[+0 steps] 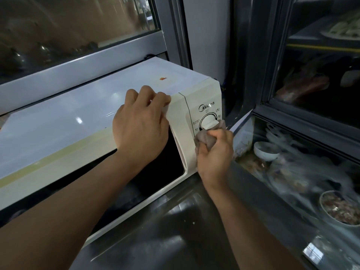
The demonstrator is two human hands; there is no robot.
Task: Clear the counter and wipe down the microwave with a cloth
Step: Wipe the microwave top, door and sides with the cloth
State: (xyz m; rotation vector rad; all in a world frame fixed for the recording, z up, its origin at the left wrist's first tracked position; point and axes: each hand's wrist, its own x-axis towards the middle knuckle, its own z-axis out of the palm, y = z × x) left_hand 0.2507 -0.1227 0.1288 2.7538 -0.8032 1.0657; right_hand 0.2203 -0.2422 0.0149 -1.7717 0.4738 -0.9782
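Steel counter point(175, 227): left hand point(140, 123) flat atop microwave point(58, 121), right hand point(214, 152) fisted around cloth point(209, 138) by dial point(209, 119)

microwave point(81, 114) on counter point(165, 230) | window point(78, 26) behind | display case point(303, 172) right, bowl point(266, 151) in it

So the count: one white microwave point(97, 117) on one steel bench point(175, 230), one knob point(208, 120) showing on its panel, one grey cloth point(209, 137). Two hands, a left hand point(140, 125) and a right hand point(215, 154). Behind the glass, two bowls: white bowl point(266, 151), meat bowl point(340, 209).
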